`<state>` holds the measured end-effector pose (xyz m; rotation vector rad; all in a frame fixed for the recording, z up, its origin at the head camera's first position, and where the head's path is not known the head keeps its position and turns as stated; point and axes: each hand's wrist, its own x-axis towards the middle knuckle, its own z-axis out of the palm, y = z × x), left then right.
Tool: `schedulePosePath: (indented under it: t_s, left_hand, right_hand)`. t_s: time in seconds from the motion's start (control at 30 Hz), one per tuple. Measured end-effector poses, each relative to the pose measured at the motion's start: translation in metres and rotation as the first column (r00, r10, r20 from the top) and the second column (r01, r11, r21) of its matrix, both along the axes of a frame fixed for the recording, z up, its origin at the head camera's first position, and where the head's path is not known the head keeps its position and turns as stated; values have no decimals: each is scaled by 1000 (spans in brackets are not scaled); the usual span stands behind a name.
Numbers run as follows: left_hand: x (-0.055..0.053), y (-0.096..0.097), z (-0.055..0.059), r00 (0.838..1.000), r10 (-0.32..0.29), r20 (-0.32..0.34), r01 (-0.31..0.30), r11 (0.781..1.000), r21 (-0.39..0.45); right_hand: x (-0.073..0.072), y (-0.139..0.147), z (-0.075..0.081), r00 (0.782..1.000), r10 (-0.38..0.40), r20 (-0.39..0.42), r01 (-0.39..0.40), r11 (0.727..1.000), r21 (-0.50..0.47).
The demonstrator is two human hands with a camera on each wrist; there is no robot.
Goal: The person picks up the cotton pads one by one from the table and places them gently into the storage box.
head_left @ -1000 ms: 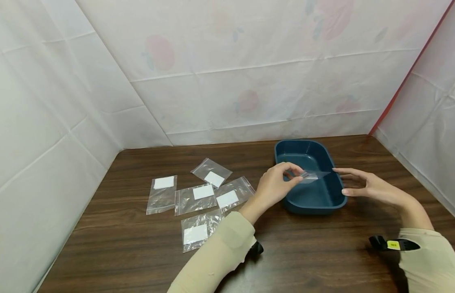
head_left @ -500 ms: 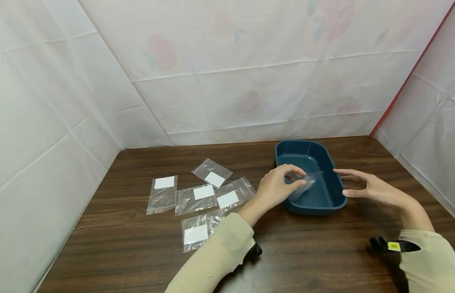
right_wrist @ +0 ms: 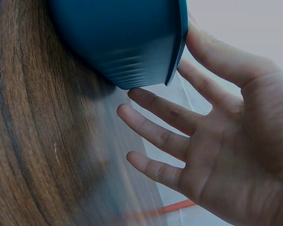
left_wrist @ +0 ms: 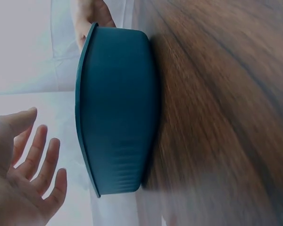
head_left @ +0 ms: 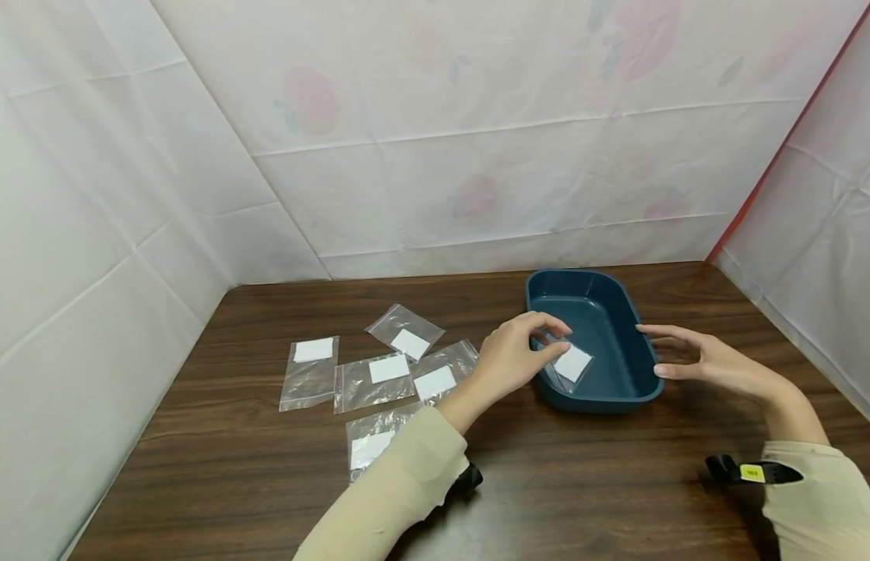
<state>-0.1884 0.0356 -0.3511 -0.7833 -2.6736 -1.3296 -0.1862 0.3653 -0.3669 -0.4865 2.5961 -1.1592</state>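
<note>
A dark blue plastic tub (head_left: pixel 594 400) stands on the table at the right. In it lies a clear zip bag with a white card (head_left: pixel 572 363), near its left wall. My left hand (head_left: pixel 522 347) hovers above the tub's left rim, thumb and fingers apart with nothing between them; the left wrist view has the same hand (left_wrist: pixel 26 165) with fingers spread. At the tub's right rim, my right hand (head_left: pixel 708 358) touches with thumb and fingertip. In the right wrist view, the other fingers (right_wrist: pixel 162 136) extend loosely below the rim.
Several zip bags with white cards lie left of the tub, among them an upright one (head_left: pixel 308 382), a middle one (head_left: pixel 364 393) and one partly under my left sleeve (head_left: pixel 399 475). White curtains (head_left: pixel 435 156) close off the back and sides of the wooden table (head_left: pixel 603 499).
My left hand has lowered the zip bag into the tub, let go of it and drawn back slightly left. My right hand has stayed at the rim.
</note>
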Motion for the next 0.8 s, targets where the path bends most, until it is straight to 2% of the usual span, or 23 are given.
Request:
schedulePosePath:
  t_s: [0.8]
  left_hand:
    - [13, -47, 15, 995, -81, -50, 79, 996, -34]
  right_hand:
    - [1, -1, 0, 1000, -5, -4, 5, 1000, -1]
